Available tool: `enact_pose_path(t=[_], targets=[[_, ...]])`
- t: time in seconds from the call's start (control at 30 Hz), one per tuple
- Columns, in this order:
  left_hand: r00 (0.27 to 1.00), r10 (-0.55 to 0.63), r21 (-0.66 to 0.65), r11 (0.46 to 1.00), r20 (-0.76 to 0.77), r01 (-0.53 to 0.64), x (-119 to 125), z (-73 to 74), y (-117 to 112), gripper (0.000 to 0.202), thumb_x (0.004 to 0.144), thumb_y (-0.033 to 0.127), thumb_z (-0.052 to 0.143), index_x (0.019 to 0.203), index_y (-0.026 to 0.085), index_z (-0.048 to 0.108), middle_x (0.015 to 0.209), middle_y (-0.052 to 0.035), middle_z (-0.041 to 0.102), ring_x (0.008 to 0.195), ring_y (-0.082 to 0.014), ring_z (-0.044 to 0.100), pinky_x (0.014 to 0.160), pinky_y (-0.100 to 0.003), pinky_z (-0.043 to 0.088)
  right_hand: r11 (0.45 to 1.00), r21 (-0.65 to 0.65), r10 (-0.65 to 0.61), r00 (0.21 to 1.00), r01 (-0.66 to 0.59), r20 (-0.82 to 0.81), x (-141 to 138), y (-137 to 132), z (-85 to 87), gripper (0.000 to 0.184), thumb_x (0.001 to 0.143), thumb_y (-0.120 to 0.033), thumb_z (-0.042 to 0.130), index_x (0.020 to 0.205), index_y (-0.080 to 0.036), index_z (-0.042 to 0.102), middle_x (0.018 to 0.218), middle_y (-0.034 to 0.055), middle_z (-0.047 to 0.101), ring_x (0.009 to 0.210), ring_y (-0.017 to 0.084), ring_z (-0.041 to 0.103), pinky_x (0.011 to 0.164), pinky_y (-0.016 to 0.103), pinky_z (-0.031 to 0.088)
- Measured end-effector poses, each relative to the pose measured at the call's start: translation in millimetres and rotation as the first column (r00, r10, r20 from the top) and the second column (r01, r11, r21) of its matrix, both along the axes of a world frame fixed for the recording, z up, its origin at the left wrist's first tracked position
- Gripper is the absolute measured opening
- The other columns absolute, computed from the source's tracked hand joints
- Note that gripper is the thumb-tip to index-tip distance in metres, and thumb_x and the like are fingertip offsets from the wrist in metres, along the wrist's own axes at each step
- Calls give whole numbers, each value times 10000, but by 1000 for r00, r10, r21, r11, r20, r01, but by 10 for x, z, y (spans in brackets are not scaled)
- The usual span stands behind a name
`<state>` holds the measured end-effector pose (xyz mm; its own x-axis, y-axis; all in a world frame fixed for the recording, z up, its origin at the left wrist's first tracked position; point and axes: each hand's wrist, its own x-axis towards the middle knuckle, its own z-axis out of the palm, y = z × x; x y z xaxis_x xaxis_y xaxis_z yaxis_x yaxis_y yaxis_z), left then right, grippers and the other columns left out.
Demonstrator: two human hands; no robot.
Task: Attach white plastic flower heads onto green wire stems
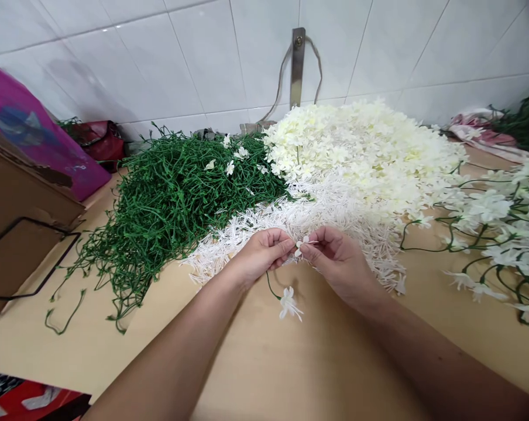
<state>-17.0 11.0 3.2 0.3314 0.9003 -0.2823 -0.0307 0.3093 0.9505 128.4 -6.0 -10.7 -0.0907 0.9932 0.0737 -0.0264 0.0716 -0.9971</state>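
My left hand (pixel 268 252) is closed in a pinch on a green artificial flower stem. One branch of it hangs below the fingers and ends in a white flower (pixel 289 303) with thin stamens. My right hand (pixel 338 257) pinches a small white petal piece (pixel 300 245) at the left fingertips, with a thin white strand beside it. The fingers hide where the pieces meet. Just beyond both hands lies a heap of thin white stamens (pixel 247 228).
Behind left is a pile of green stems (pixel 172 187); behind right, a mound of cream petals (pixel 361 146). Stemmed white flowers (pixel 488 204) lie at the right. A cardboard box (pixel 27 216) and purple bag (pixel 36 128) stand left. A metal strip (pixel 297 67) leans on the tiled wall.
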Motion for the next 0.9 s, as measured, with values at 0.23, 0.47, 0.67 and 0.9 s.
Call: enact_pose_path(t=[0.23,0.47,0.67,0.9], targets=[[1000,-16,20,1000,-27,16,3,-8,2,296,569,331,687,574,138,462,452,63,438,405,-26,344,400,-174,199,1000,-3,26,998,-26,57,16,2,-21,218,642,-330,649,659,-180,492,578,-32,486,547,97,453,526,247,380],[1000,-6,29,1000,-20,6,25,-20,-16,265,583,294,666,566,142,450,446,66,416,415,-29,332,419,-182,198,995,1,95,993,-95,72,42,0,-32,157,684,-284,617,661,-178,504,624,-13,527,591,110,487,565,258,399],[1000,-11,31,999,-11,11,28,6,-10,227,613,263,634,564,145,446,436,70,407,415,-32,328,426,-187,202,988,-26,154,988,-155,-24,56,14,-20,205,639,-306,678,638,-186,512,672,-6,586,635,120,541,614,269,440],[996,-1,60,998,-84,6,34,-12,-16,178,659,211,577,559,147,444,455,72,396,427,-36,323,444,-195,217,987,-61,147,989,-149,-25,63,24,-31,245,605,-330,705,600,-179,513,689,8,611,651,126,556,623,273,451]])
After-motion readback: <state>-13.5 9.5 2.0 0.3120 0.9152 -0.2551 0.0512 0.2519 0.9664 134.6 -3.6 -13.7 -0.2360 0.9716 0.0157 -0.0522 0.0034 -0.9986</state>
